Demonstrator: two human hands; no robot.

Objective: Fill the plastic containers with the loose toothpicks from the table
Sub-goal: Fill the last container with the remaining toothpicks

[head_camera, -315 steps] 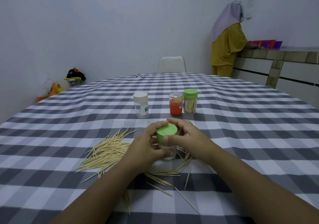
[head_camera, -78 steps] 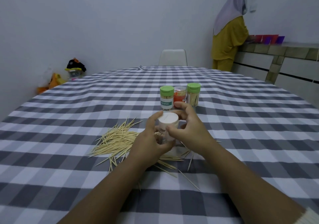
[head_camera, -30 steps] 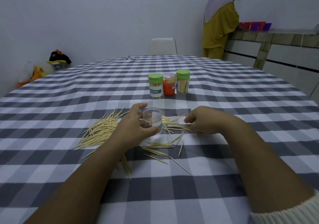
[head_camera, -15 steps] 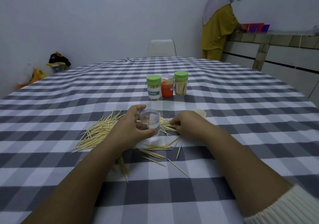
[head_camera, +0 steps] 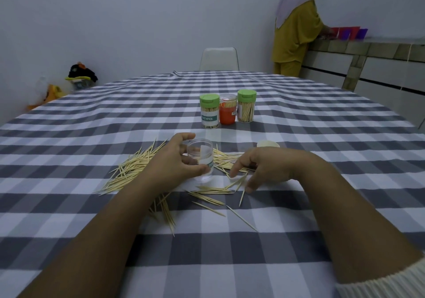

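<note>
Cradling clear cylindrical container (head_camera: pixel 200 158), thin toothpicks (head_camera: pixel 128 171).

Open clear plastic cylinder container (head_camera: pixel 200 158), empty, upright at table centre, white label facing 4 o'clock, held. Its cream round lid (head_camera: pixel 268 144) lies flat at 2 o'clock of it. Thin pale wooden toothpicks (head_camera: pixel 128 172) scattered in a fan at 9 o'clock, more strewn from 3 to 6 o'clock. Three filled containers stand touching in a row at 12 o'clock: green-lidded labelled jar (head_camera: pixel 209 111), orange clear-lidded jar (head_camera: pixel 228 112), green-lidded jar (head_camera: pixel 246 106).
</note>
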